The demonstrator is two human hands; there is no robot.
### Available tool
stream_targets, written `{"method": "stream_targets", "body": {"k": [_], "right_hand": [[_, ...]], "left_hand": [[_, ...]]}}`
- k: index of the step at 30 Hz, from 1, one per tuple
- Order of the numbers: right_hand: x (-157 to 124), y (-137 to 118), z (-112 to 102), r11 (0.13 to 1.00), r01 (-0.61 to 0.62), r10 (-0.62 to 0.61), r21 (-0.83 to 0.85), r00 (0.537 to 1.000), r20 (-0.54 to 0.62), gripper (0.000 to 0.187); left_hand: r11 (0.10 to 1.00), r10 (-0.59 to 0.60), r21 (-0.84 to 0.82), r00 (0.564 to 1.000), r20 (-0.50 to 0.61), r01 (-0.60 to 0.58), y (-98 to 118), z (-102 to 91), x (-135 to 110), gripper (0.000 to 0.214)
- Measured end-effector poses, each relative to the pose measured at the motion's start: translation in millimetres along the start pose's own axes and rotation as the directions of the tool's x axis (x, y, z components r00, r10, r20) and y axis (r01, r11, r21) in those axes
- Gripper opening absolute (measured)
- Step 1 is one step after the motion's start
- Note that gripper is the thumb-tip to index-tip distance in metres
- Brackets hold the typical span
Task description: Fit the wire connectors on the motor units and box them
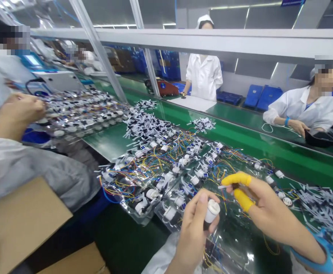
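My left hand [193, 224] is closed around a small cylindrical part [212, 211] with a white cap, a dark lower body and thin wires hanging below it. The cap faces up. To its right, my right hand [259, 203], with yellow finger cots on thumb and forefinger, pinches a small white strip [222, 187] with a dark end. The strip is apart from the cylindrical part. Below and beyond both hands lie clear plastic trays [146, 220] holding several similar white-capped parts with coloured wires.
Loose white-and-black strips are heaped at the right [326, 211] and farther back [146, 123]. A co-worker's hand [24, 110] is at left, near more filled trays [81, 110]. Cardboard [24, 224] stands at lower left. A metal rail [212, 40] crosses overhead; two people work opposite.
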State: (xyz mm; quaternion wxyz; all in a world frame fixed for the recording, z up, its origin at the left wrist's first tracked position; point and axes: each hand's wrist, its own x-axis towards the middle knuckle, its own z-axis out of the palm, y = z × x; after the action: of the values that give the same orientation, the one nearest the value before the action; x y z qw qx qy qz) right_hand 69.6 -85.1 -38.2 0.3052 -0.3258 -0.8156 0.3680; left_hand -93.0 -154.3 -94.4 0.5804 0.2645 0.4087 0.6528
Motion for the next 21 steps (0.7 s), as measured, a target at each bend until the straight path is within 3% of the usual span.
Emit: {"method": "stream_targets", "body": {"k": [7,15,21], "right_hand": [[5,-11,8,0.998,0.008,-0.007,0.069,1.0,-0.008,0.017],[8,-12,19,0.995,0.044,-0.045,0.092,0.999,0.012,0.01],[8,-11,14,0.995,0.027,-0.028,0.093,1.0,0.009,0.014]], "left_hand": [[1.0,0.013,-0.028,1.0,-0.017,-0.013,3,-2.7,1,0.057],[0.998,-0.045,-0.042,0.999,-0.026,0.044,-3,-0.5,3,0.06],[1.0,-0.005,-0.022,1.0,0.0,0.005,-1,-1.6,5,0.058]]}}
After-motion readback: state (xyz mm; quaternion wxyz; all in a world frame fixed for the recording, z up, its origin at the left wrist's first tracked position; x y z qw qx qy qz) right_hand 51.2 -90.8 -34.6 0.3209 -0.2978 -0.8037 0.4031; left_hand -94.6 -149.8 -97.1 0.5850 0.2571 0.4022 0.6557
